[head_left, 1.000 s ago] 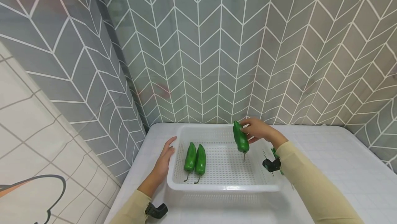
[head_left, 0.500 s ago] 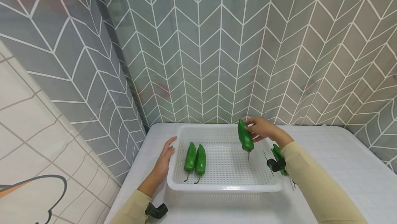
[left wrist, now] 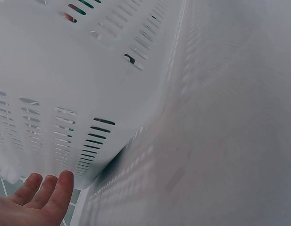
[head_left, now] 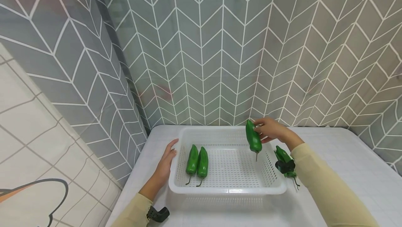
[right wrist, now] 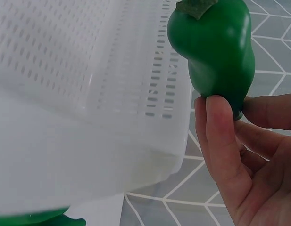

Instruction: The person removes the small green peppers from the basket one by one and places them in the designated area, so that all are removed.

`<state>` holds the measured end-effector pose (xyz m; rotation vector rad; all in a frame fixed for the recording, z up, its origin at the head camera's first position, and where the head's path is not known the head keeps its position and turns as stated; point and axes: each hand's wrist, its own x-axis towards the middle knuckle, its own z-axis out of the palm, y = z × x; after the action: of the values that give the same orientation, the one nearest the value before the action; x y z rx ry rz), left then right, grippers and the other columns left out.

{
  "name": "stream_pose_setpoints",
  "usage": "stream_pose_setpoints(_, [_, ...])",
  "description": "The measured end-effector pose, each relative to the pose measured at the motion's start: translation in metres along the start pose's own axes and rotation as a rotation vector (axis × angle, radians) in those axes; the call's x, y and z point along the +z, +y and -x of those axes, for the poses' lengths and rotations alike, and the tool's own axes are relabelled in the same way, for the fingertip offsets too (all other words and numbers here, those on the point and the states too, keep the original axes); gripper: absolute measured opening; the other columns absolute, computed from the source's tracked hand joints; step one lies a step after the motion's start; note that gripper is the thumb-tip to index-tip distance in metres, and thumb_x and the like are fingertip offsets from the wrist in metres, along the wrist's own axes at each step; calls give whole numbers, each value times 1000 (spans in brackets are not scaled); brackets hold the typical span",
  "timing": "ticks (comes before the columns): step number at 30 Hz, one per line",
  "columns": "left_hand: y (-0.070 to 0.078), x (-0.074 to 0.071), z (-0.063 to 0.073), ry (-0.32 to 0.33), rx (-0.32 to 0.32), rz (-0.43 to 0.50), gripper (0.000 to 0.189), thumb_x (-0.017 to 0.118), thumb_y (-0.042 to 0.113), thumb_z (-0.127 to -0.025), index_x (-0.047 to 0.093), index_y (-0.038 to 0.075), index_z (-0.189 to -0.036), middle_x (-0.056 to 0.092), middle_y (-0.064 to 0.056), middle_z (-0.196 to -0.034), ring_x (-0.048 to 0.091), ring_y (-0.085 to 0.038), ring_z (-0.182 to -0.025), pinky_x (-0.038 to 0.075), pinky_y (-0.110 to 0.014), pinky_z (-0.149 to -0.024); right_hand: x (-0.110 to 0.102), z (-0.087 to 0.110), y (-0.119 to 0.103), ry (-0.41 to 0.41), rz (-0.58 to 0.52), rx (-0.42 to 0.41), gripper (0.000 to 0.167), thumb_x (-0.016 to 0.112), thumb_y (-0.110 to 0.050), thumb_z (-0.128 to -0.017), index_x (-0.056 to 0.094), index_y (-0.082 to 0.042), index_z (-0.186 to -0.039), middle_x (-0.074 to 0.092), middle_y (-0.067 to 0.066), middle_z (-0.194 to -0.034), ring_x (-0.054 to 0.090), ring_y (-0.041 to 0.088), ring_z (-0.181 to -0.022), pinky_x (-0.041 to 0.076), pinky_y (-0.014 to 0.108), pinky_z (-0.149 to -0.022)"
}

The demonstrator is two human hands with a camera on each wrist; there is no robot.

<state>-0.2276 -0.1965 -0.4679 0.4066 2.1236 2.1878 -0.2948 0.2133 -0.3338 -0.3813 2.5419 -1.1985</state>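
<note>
A green pepper point(head_left: 253, 137) is pinched between the thumb and fingers of my right hand point(head_left: 269, 129), stem down, above the right end of a white perforated basket point(head_left: 227, 190). The right wrist view shows the same pepper point(right wrist: 213, 47) gripped near its tip, clear of the basket wall. My left hand point(head_left: 164, 164) rests against the basket's left side, its fingers extended along the outer wall; part of that hand point(left wrist: 44, 202) also shows in the left wrist view. Inside the basket, two green peppers point(head_left: 197, 162) lie side by side at the left, stems toward me.
Right of the basket, more green peppers point(head_left: 285, 157) lie on the white-covered table point(head_left: 339, 164), partly hidden by the right wrist camera point(head_left: 285, 166). A grey chevron-patterned curtain point(head_left: 220, 63) hangs behind the table, and its folds continue down the left.
My right hand has carried the pepper rightward, toward the basket's right wall. More of the peppers outside the basket now shows. My left hand has stayed in place.
</note>
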Motion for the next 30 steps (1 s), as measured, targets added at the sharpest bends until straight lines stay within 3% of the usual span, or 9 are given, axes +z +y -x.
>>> stream_pose_setpoints(4, [0, 0, 0, -4, 7, -7, 50, 24, 20, -110, 19, 22, -160, 29, -12, -162, 33, -36, -146, 39, -35, -110, -3, 3, 1, 6, -3, 3, 48, 48, -7, -106, 36, 19, -145, 64, 28, -118, 71, 28, -92, 61, 42, -76])
stream_pose_setpoints(14, [-2, 0, 0, 6, 0, -12, 50, 24, 20, -110, 20, 22, -159, 29, -11, -162, 32, -34, -147, 41, -23, -105, -9, 10, 5, 23, 7, -7, 46, 49, -9, -105, 42, 18, -141, 69, 18, -103, 71, 24, -86, 62, 41, -74])
stream_pose_setpoints(23, [-2, 0, 0, 2, -2, -28, 49, 23, 22, -111, 19, 24, -160, 29, -11, -163, 33, -35, -147, 34, -45, -114, -17, 14, 13, 28, -2, -6, 47, 50, -9, -104, 41, 18, -142, 69, 18, -104, 71, 26, -89, 62, 41, -75])
stream_pose_setpoints(30, [-3, -1, -2, -2, 4, -7, 49, 23, 21, -111, 20, 23, -159, 29, -12, -162, 33, -35, -147, 32, -48, -115, -23, 18, 17, 33, 23, -14, 46, 49, -10, -104, 43, 18, -140, 70, 14, -99, 71, 25, -86, 62, 40, -73])
